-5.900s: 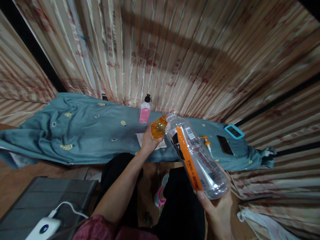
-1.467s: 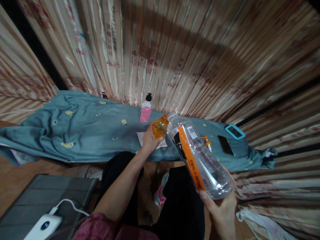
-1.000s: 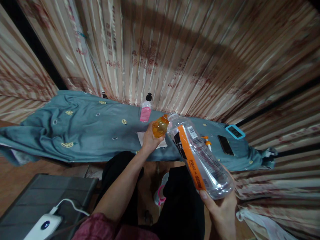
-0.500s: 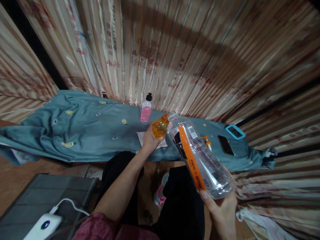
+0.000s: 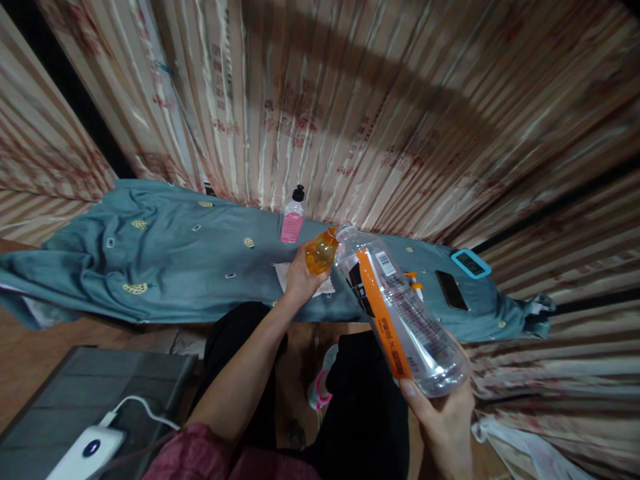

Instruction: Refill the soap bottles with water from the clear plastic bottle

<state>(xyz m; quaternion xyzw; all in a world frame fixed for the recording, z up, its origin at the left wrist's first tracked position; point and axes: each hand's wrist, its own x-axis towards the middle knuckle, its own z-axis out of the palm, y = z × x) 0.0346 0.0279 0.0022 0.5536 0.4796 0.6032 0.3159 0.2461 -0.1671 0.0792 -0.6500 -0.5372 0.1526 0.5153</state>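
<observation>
My left hand [image 5: 300, 281] is closed around a small translucent amber bottle [image 5: 321, 253], tilted with its upper end to the right. My right hand [image 5: 443, 413] grips a large clear plastic bottle [image 5: 400, 317] near its base. This bottle has an orange label and slants up to the left. Its open mouth [image 5: 345, 231] is right at the amber bottle's upper end; whether the two touch, I cannot tell. I cannot make out any flow between them. Beneath my left hand lies a white cloth [image 5: 326, 288].
A teal patterned cloth [image 5: 175, 267] covers the narrow table. On it stand a pink-labelled bottle with a black cap [image 5: 292, 221], a small orange-and-white item [image 5: 416, 287], a dark phone [image 5: 452, 291] and a blue-framed digital clock [image 5: 471, 264]. A white power bank [image 5: 87, 455] lies lower left.
</observation>
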